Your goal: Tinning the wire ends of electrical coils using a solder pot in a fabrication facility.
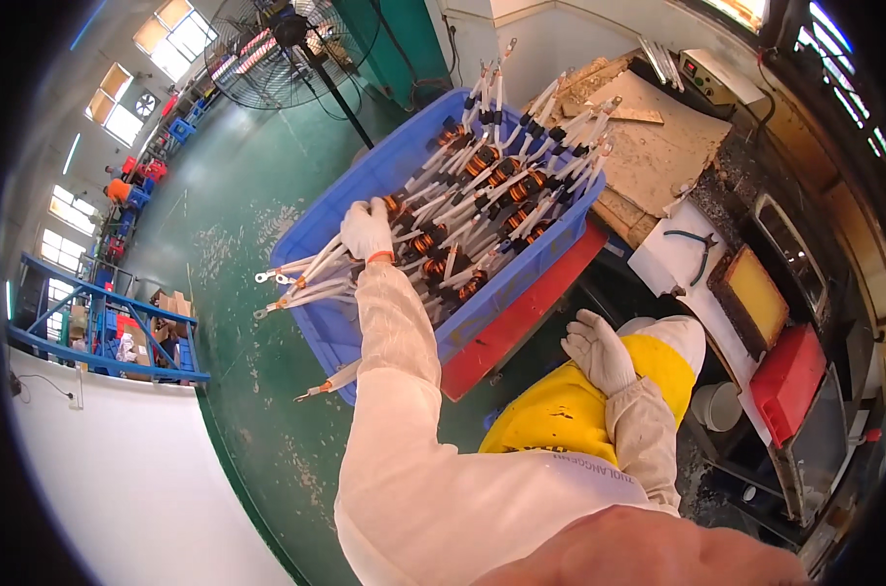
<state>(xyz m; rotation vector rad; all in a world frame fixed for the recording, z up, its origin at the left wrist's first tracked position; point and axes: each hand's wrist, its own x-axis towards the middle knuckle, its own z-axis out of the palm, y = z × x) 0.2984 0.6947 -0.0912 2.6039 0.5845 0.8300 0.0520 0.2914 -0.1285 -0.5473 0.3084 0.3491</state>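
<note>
A blue plastic crate [535, 278] holds several copper-wound coils [501, 173] with thick white leads that end in metal lugs. My left hand [367, 230], in a white glove, reaches over the crate's left side. Its fingers are curled round a coil with white leads [394, 203], and the glove hides part of the grip. Several lead ends [306, 278] stick out past the rim below that hand. My right hand [599, 354], also gloved, rests palm up by my yellow apron [550, 410]. Its fingers are stretched out and hold nothing.
Under the crate is a red surface [526, 317]. To the right, a worn workbench carries pliers [697, 252], a yellow-faced block [755, 298], a red box [789, 384] and a control box [708, 78]. A white cup [718, 405] stands below. A large fan [291, 34] stands behind the crate.
</note>
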